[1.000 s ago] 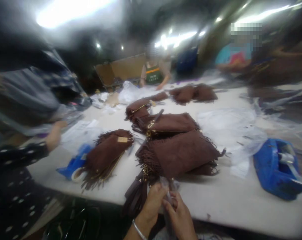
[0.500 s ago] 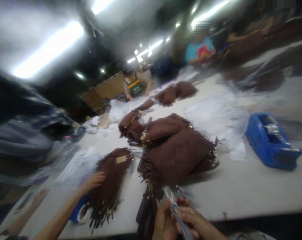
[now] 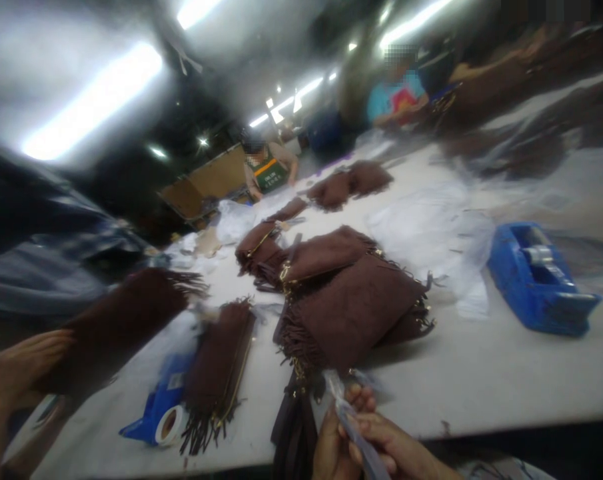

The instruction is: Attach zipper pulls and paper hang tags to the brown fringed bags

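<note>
My left hand (image 3: 331, 447) and my right hand (image 3: 388, 443) meet at the bottom edge, fingers pinched on a strip of clear plastic film (image 3: 348, 417) that rises between them. Just beyond lies a brown fringed suede bag (image 3: 351, 310) on the white table (image 3: 481, 380), its dark strap (image 3: 294, 427) hanging over the near edge beside my left hand. More brown fringed bags (image 3: 311, 250) are stacked behind it. At the left a co-worker's hand (image 3: 16, 370) lifts another brown fringed bag (image 3: 116, 327) off the table.
A blue tape dispenser (image 3: 156, 413) lies beside a flat brown bag (image 3: 218, 370) at the near left. A second blue tape dispenser (image 3: 541, 280) stands at the right, next to clear plastic bags (image 3: 431, 233). Other people work at the far end.
The co-worker's hand at the left has picked up the top fringed bag and pulled it left and up. My hands have stayed pinched on the plastic film.
</note>
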Available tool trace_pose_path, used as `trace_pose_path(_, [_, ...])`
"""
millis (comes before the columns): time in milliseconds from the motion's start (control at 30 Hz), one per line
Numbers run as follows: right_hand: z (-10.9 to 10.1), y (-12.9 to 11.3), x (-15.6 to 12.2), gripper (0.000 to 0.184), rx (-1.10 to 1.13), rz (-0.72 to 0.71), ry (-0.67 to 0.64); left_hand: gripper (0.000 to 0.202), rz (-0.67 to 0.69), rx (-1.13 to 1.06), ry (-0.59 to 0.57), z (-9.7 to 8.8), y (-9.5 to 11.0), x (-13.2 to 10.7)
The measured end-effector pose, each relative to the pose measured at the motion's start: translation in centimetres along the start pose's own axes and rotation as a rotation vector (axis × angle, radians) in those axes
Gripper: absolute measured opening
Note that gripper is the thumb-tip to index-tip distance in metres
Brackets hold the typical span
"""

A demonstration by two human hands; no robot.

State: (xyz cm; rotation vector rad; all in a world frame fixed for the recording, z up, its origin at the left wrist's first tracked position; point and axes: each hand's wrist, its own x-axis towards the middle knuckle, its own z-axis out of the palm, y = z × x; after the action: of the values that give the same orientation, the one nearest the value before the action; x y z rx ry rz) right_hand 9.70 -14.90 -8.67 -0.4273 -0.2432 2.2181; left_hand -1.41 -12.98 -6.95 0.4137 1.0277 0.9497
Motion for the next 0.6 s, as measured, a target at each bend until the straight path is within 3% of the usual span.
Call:
trace_pose_path(167, [0.4,0.4,-0.1,0.044,-0.207,-0.077,0.032,0.046,-0.098,-0.077,-0.096,-1.2,-0.2,-0.5])
trace_pose_path(300, [1.4,0.3,-0.2,0.057,-0.36,-0.101,0.128,0.045,-0.046,-0.09,-0.131,-1.4,0.7,-1.0])
trace_pose_path(433, [2.4,0.0,-0.7,0.052,-0.282,-0.06,0.128,0.039,-0.093,-0.122,-0.165,-1.3,1.1,-0.9])
trace_pose_path(600, [2.1,0.1,-0.9,0.037,-0.084,-0.023,0.147,0.025,-0.17,-0.255,-0.204,-1.1,0.3,0.0])
